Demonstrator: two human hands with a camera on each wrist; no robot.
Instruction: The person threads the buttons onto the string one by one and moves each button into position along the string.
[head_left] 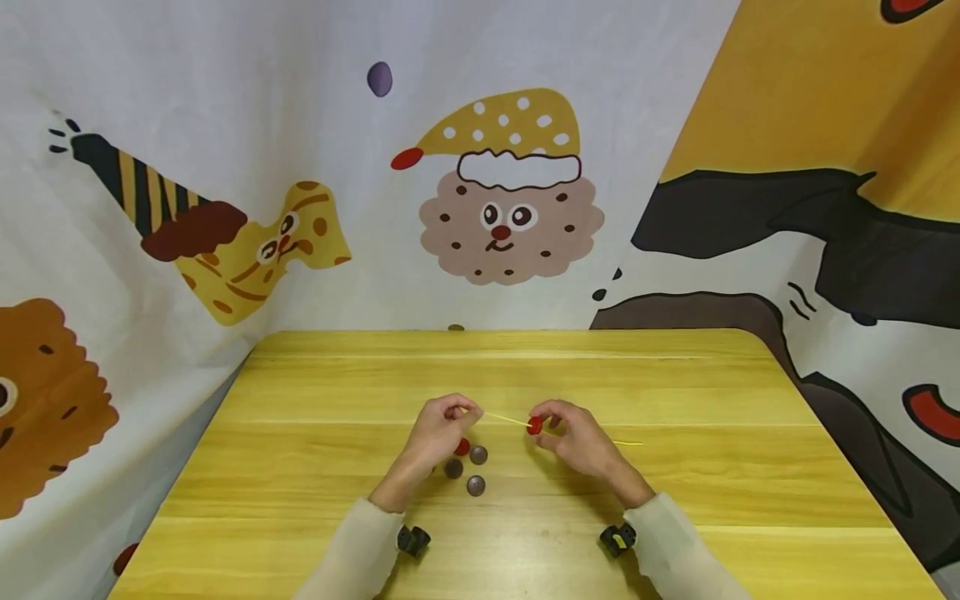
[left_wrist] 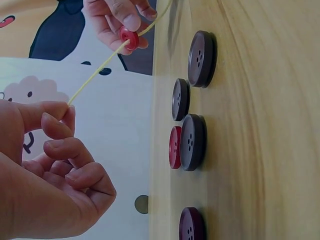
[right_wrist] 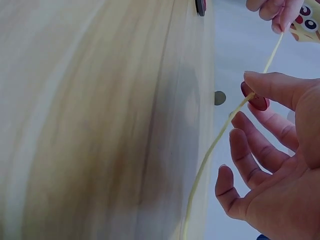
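My right hand (head_left: 577, 437) pinches a red button (head_left: 534, 426) by its edge, between thumb and fingertips. A yellow string (left_wrist: 95, 75) passes through the button; its other side trails down past my right hand toward the table, as the right wrist view shows. My left hand (head_left: 438, 429) pinches the string's end between thumb and forefinger, its other fingers curled. Between the two hands the string runs fairly straight. Below my left hand lie another red button (left_wrist: 174, 147) and several dark brown buttons (left_wrist: 200, 59), flat on the table.
The wooden table (head_left: 315, 500) spans the space under both hands. Behind it hangs a white cloth (head_left: 300, 83) with cartoon prints. Small black cameras sit at both wrists, beside the pale sleeves (head_left: 356, 546).
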